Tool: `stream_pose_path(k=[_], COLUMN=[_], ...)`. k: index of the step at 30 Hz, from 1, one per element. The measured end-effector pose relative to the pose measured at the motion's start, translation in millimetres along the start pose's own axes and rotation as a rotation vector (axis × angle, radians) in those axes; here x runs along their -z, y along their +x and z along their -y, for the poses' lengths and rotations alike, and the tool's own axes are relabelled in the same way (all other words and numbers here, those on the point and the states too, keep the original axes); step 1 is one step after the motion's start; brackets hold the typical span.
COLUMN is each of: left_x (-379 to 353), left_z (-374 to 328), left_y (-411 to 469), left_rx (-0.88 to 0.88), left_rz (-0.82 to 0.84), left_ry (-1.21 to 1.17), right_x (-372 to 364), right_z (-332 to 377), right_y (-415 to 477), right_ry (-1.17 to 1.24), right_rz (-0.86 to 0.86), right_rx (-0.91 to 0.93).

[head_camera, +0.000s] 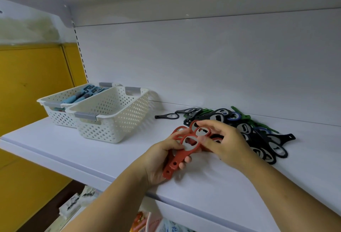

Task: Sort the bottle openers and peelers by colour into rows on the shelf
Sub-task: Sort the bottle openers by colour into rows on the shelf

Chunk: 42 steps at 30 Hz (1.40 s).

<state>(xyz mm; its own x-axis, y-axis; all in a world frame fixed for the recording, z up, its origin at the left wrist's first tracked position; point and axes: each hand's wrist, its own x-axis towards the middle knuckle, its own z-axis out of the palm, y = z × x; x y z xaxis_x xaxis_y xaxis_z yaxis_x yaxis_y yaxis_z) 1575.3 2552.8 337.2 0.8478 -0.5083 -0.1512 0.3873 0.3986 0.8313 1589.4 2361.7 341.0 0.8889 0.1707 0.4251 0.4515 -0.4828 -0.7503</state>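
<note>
My left hand grips a bunch of several red bottle openers by their handles, just above the white shelf. My right hand pinches the ring end of one red opener in that bunch. Behind and to the right of my hands lies a loose pile of black, green and blue bottle openers. One black opener lies apart at the pile's left. Blue peelers fill the far white basket.
A second white perforated basket stands beside the first, nearer the middle of the shelf; its inside is not visible. The shelf's front edge runs diagonally below my wrists. Packaged goods show on the lower shelf. A yellow wall stands at the left.
</note>
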Motion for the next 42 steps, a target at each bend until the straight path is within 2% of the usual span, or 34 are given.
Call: stream_pose_path(k=[2, 3, 6, 8, 13, 17, 21, 23, 25, 29, 34, 40, 41, 42], left_x=[1, 1, -1, 1, 8, 8, 1, -1, -1, -3, 0, 4, 13, 23], left_z=[0, 0, -2, -2, 2, 3, 1, 1, 1, 0, 3, 3, 7, 12], left_y=[1, 1, -2, -1, 4, 6, 1, 0, 0, 0, 0, -3, 6, 16], left_rx=[-0.007, -0.005, 0.018, 0.035, 0.003, -0.004, 0.036, 0.037, 0.038, 0.009, -0.022, -0.107, -0.143, -0.173], left_rz=[-0.007, 0.002, 0.043, 0.060, 0.018, 0.001, -0.036, -0.086, -0.117, -0.117, -0.123, -0.076, -0.112, -0.224], left_ry=[-0.017, -0.028, -0.082, -0.095, -0.060, -0.100, -0.106, -0.153, -0.187, -0.204, -0.079, -0.041, -0.011, 0.025], right_x=[-1, -2, -10, -16, -21, -16, -3, 2, 1, -11, -25, -27, -26, -24], right_z=[-7, -11, -24, -26, -30, -27, -19, -14, -6, 13, 18, 12, 17, 24], right_y=[3, 6, 13, 16, 17, 16, 13, 8, 3, -2, -6, -6, -5, -4], right_ry=[-0.134, -0.251, -0.599, -0.680, -0.618, -0.543, -0.366, -0.257, -0.174, -0.037, -0.122, -0.140, -0.114, -0.105], right_rz=[-0.118, -0.124, 0.018, 0.057, -0.096, -0.139, -0.310, -0.338, -0.294, -0.104, 0.057, 0.141, 0.134, 0.143], right_rx=[0.039, 0.088, 0.131, 0.111, 0.214, 0.182, 0.162, 0.204, 0.270, 0.376, 0.365, 0.323, 0.318, 0.346])
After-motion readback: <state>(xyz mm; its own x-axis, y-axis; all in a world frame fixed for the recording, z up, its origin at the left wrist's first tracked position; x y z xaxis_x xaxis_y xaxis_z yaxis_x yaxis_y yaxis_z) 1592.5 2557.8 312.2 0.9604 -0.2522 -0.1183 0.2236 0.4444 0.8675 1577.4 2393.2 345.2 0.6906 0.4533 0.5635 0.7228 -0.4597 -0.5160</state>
